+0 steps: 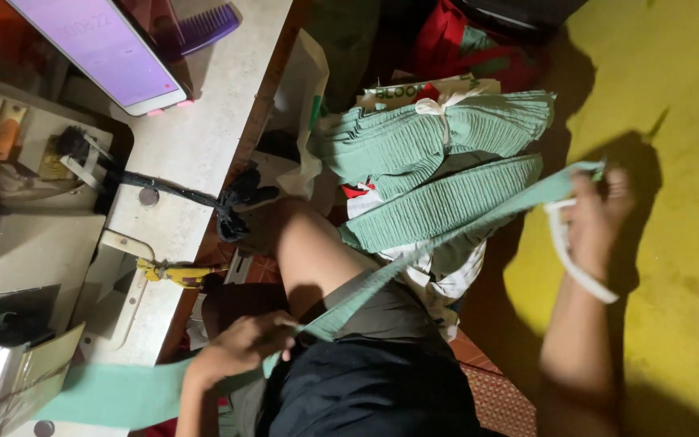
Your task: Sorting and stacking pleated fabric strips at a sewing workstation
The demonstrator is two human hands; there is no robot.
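A long green fabric strip (446, 235) is stretched taut across my lap between both hands. My left hand (240, 348) pinches it near my thigh, and the strip runs on past that hand to the lower left edge. My right hand (600, 218) grips the strip's far end, raised out to the right. A white band (564, 251) also loops from that hand. Behind the strip lie two bundles of folded green fabric (438, 133), the upper one tied with a white strip.
A pale sewing table (196, 137) fills the left side, with a phone (107, 48) showing a lit purple screen, a purple comb (204, 28), a black cord (180, 193) and a yellow-handled tool (175, 273). A yellow surface (673, 121) lies on the right.
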